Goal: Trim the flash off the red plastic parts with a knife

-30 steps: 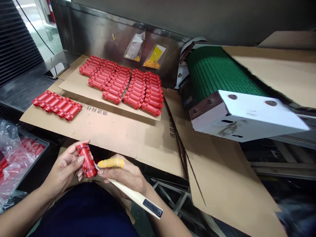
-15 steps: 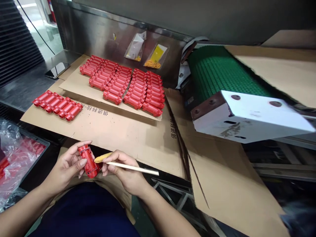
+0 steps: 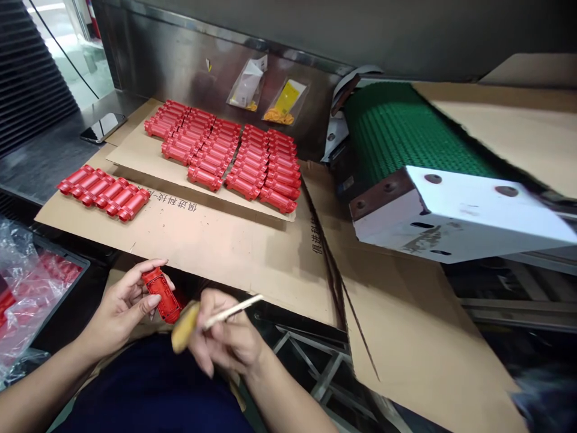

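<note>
Your left hand [image 3: 112,310], at 8 o'clock, has its thumb and fingers closed around one red cylindrical part [image 3: 163,291]. The part tilts, with its recessed face turned up towards you; this grip appears chosen to keep that face exposed. Your right hand [image 3: 228,337], at 7 o'clock, is separate from the left and pinches a pale-handled tool [image 3: 232,313]. Its tip cannot be made out, so contact with the part cannot be confirmed. A yellow finger cot [image 3: 186,329], blurred, covers your index finger, probably for protection or grip.

At 8 to 9 o'clock, a grey crate [image 3: 86,264] holds more red pieces under clear film [image 3: 22,288], within reach of your left side.

Ahead, a cardboard sheet [image 3: 216,252] likely shields the parts from the bench. A short row of red parts [image 3: 106,193] lies on it at 9 o'clock. At 11 o'clock, ordered columns of red parts [image 3: 211,147] occupy a second sheet [image 3: 144,159]; the close alignment presumably saves space.

Black printing on the lower sheet, inverted to you, appears to read 俱进科技; the following character is partly covered. At 11 to 12 o'clock, a white-labelled pouch [image 3: 247,84] and a yellow-labelled pouch [image 3: 286,105] rest against the steel panel [image 3: 180,66]; their lettering is illegible.
</note>
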